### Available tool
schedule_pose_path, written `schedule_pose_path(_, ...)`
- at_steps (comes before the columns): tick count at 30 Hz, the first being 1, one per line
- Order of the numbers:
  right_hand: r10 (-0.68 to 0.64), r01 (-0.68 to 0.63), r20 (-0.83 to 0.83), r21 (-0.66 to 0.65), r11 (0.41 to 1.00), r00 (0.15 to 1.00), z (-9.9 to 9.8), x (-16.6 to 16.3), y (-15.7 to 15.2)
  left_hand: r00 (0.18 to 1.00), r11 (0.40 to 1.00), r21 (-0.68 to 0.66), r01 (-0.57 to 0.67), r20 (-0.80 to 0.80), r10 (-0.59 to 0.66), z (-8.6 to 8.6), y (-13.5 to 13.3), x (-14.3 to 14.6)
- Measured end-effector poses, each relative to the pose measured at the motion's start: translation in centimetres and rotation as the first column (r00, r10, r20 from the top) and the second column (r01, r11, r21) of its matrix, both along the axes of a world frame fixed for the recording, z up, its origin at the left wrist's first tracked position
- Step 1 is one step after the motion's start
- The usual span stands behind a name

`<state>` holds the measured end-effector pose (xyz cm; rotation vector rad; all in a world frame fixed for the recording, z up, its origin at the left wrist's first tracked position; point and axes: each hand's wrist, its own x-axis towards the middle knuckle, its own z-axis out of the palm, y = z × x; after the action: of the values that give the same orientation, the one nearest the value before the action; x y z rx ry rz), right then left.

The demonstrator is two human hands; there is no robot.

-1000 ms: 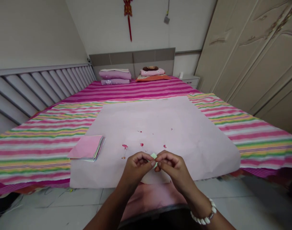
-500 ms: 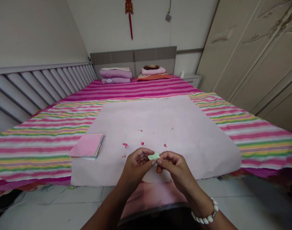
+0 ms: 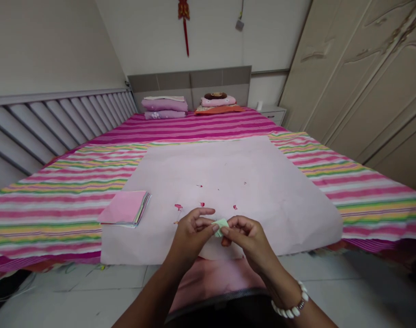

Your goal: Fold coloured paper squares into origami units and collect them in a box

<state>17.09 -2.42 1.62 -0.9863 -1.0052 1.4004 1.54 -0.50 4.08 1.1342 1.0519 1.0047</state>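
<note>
A small folded piece of light green paper (image 3: 222, 223) is held up between my two hands, over the near part of a large pale sheet (image 3: 262, 182). My left hand (image 3: 193, 232) pinches its left edge, thumb in front, with the index finger stretched out above. On the other side my right hand (image 3: 246, 233) grips the paper between thumb and curled fingers; a white bead bracelet (image 3: 293, 310) circles that wrist. The fingertips hide part of the folds.
A stack of coloured paper squares (image 3: 124, 207), pink on top, lies on the sheet's left side. Several red scraps or marks (image 3: 178, 207) dot the sheet. The bed has a striped cover (image 3: 67, 182), a slatted rail (image 3: 57, 114) on the left, and folded bedding (image 3: 165, 107) at the headboard.
My left index finger has lifted off the green paper and straightened. The paper has turned slightly and shows a squarer shape. My right hand keeps its grip almost in place.
</note>
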Motion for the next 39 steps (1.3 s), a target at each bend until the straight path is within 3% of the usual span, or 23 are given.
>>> schedule_pose_path(8, 0.029, -0.029, -0.010, 0.014, 0.999, 1.000, -0.3, 0.0, 0.1, 0.998, 0.999, -0.001, -0.032, 0.045, 0.032, -0.4, 0.2, 0.1)
schedule_pose_path(14, -0.100, 0.101, -0.018, 0.009, 0.995, 0.995, -0.8, -0.2, 0.5, 0.986, 0.997, -0.030, -0.074, 0.146, 0.077, -1.7, 0.1, 1.0)
schedule_pose_path(18, -0.017, 0.018, -0.037, 0.043, 0.999, 0.999, -0.6, 0.2, 0.6, 0.963, 0.990, -0.132, -0.054, 0.255, 0.086, -1.9, -0.1, 1.0)
schedule_pose_path(21, 0.018, -0.014, -0.080, 0.060, 0.998, 0.997, -0.2, 0.6, 0.6, 0.923, 0.959, -0.268, 0.093, 0.385, 0.018, -1.5, -0.2, 0.4)
schedule_pose_path(24, 0.147, -0.139, -0.123, 0.071, 0.988, 0.981, 0.0, 0.8, 0.5, 0.859, 0.876, -0.364, 0.317, 0.503, -0.101, -1.3, -0.3, 0.1)
schedule_pose_path(29, 0.297, -0.275, -0.183, 0.134, 0.952, 0.937, 0.0, 0.5, 0.4, 0.777, 0.808, -0.388, 0.443, 0.615, -0.131, -1.6, -0.8, 0.5)
schedule_pose_path(32, 0.271, -0.256, -0.196, 0.100, 0.962, 0.942, 0.1, 0.5, 0.5, 0.802, 0.809, -0.353, 0.471, 0.554, -0.225, -1.6, -0.8, 0.5)
schedule_pose_path(34, 0.216, -0.207, -0.167, 0.072, 0.976, 0.962, 0.2, 0.7, 0.6, 0.880, 0.870, -0.300, 0.391, 0.399, -0.258, -1.5, -0.5, 0.2)
schedule_pose_path(37, 0.130, -0.125, -0.122, 0.048, 0.991, 0.984, 0.3, 1.2, 0.9, 0.983, 0.984, -0.088, 0.153, 0.114, -0.143, -0.9, -0.2, -0.6)
schedule_pose_path(39, 0.121, -0.120, -0.107, 0.014, 0.993, 0.987, 0.4, 1.3, 1.0, 0.994, 0.994, 0.028, 0.102, 0.037, -0.103, -0.5, -0.1, -1.0)
